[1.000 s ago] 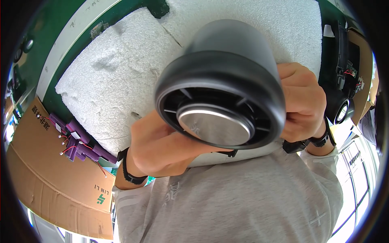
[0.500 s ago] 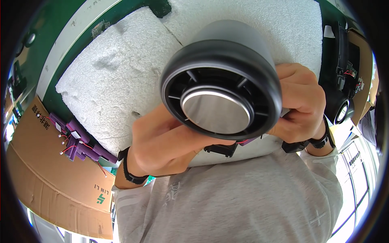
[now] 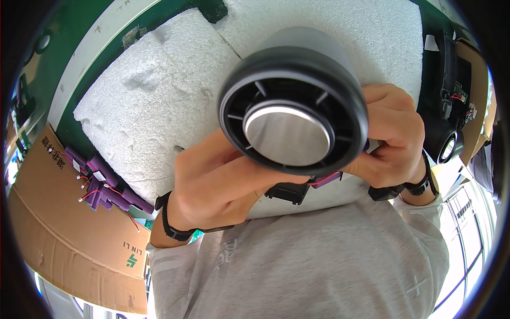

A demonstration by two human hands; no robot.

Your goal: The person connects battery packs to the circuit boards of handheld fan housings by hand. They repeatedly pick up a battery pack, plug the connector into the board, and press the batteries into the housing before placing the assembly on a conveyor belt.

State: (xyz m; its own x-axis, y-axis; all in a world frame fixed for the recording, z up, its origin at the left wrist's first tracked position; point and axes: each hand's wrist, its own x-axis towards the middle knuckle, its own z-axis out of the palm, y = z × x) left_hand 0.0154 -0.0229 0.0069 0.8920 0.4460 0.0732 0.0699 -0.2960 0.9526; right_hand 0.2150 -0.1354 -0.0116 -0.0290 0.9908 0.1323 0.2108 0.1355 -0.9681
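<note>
A black wheel [image 3: 294, 101] with a rubber tyre, spoked rim and a flat silver hub disc is held close under the camera, its hub side facing up. My left hand [image 3: 215, 183] grips it from below and the left. My right hand [image 3: 390, 138] holds it from the right, fingers curled around its edge. A purple part with a red wire [image 3: 325, 179] and a black connector [image 3: 288, 192] show just under the wheel between my hands. Both wrists wear black bands.
A large white foam sheet [image 3: 154, 101] lies on a green surface [image 3: 90, 69] behind the wheel. A cardboard box [image 3: 69, 239] at the left holds several purple wired parts [image 3: 103, 186]. Another black wheel [image 3: 443, 143] and black parts with wires sit at the right.
The wheel has shifted slightly to the right and up between my hands, and its hub now faces the camera more squarely. Both hands keep their grip.
</note>
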